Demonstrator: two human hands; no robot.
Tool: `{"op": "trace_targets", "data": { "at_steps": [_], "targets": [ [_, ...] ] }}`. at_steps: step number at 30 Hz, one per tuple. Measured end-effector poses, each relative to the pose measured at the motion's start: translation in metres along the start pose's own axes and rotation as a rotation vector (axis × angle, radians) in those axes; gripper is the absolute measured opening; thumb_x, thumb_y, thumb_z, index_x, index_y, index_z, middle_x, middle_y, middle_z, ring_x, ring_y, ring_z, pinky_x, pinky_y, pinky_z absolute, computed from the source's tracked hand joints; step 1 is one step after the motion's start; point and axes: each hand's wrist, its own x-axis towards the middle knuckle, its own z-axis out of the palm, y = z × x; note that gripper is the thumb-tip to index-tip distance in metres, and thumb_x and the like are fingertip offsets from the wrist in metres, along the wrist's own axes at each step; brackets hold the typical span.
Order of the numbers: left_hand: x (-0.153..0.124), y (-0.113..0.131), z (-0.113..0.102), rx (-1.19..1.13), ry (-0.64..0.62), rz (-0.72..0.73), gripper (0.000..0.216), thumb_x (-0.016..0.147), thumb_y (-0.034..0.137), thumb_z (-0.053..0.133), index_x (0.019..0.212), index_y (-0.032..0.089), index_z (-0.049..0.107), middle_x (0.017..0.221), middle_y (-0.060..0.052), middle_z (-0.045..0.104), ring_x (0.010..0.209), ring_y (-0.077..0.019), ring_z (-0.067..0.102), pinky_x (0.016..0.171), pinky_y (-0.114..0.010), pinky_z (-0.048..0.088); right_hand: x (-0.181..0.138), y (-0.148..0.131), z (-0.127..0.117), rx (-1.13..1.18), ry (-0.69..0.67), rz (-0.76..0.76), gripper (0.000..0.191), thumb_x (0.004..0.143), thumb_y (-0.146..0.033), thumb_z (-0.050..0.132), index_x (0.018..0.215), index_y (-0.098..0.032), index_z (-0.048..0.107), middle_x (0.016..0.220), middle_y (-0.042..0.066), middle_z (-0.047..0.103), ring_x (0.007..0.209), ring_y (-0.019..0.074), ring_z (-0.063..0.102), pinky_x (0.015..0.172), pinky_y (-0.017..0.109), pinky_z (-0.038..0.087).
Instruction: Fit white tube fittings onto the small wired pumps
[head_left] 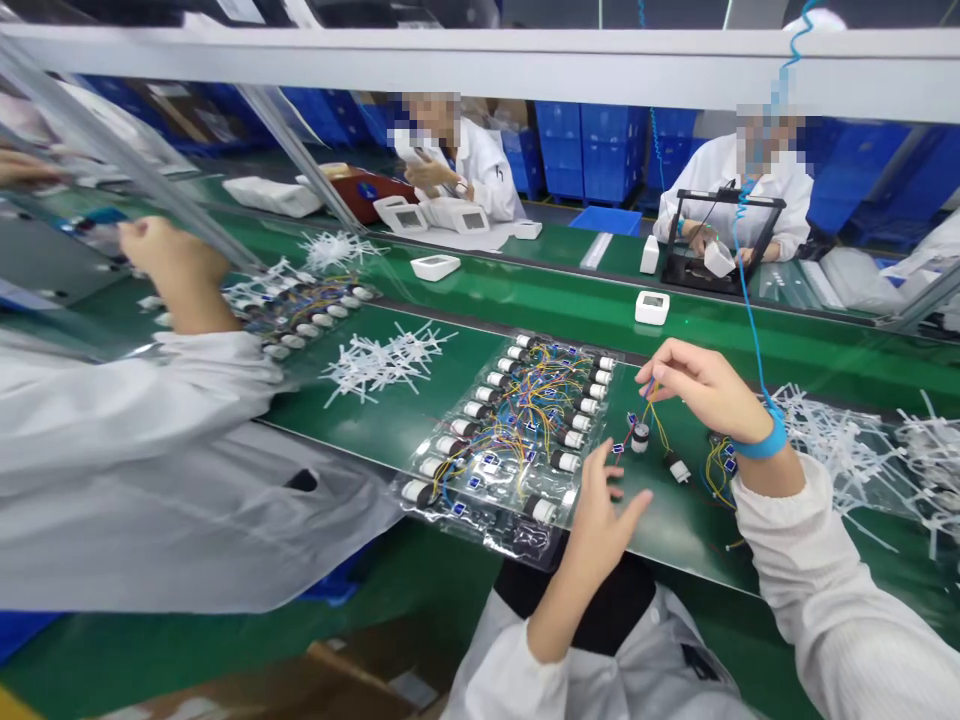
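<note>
My right hand (697, 385) is closed in a pinch on a bundle of thin coloured wires (655, 405). Below it, two small black-and-white cylinders (639, 438) hang from or lie at the wire ends; I cannot tell whether they touch the bench. My left hand (606, 510) is open with its fingers spread, near a small blue connector (617, 449), with nothing visible in it. Just left of it lies a clear plastic tray (491, 510) with two rows of similar wired cylinders. A blue strap (757, 437) circles my right wrist.
White plastic ties lie in a pile (386, 362) left of the tray and another (832, 445) at right. A blue coiled cord (750, 310) runs up from my wrist. White devices (652, 308) sit on the green belt. A co-worker's arm (195, 280) reaches in from the left.
</note>
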Motion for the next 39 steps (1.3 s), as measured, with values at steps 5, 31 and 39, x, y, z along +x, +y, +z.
{"op": "trace_targets", "data": {
  "at_steps": [5, 31, 39],
  "targets": [
    [0.025, 0.005, 0.033, 0.109, -0.156, 0.028, 0.056, 0.090, 0.033, 0.085, 0.144, 0.026, 0.072, 0.132, -0.012, 0.079, 0.095, -0.0240, 0.075, 0.076, -0.033, 0.059, -0.011, -0.015, 0.005, 0.016, -0.070, 0.040, 0.019, 0.103, -0.039, 0.064, 0.093, -0.022, 0.066, 0.096, 0.005, 0.080, 0.088, 0.0204, 0.080, 0.078, 0.033, 0.068],
    [0.003, -0.051, 0.027, -0.202, -0.145, -0.120, 0.048, 0.096, 0.058, 0.080, 0.123, 0.019, 0.075, 0.110, -0.011, 0.084, 0.099, -0.0253, 0.084, 0.090, -0.042, 0.072, -0.169, 0.026, -0.115, -0.532, 0.607, 0.322, 0.035, 0.107, -0.054, 0.065, 0.104, -0.021, 0.076, 0.086, 0.005, 0.080, 0.079, 0.0237, 0.075, 0.076, 0.036, 0.056],
    [0.005, -0.052, 0.021, 0.034, -0.231, 0.041, 0.039, 0.102, 0.056, 0.070, 0.117, 0.021, 0.080, 0.118, -0.012, 0.084, 0.113, -0.0286, 0.080, 0.103, -0.042, 0.063, -0.241, 0.109, -0.118, -0.732, 0.751, 0.402, 0.035, 0.101, -0.044, 0.064, 0.122, -0.021, 0.081, 0.106, 0.012, 0.082, 0.093, 0.0296, 0.076, 0.086, 0.044, 0.061]
  ]
}}
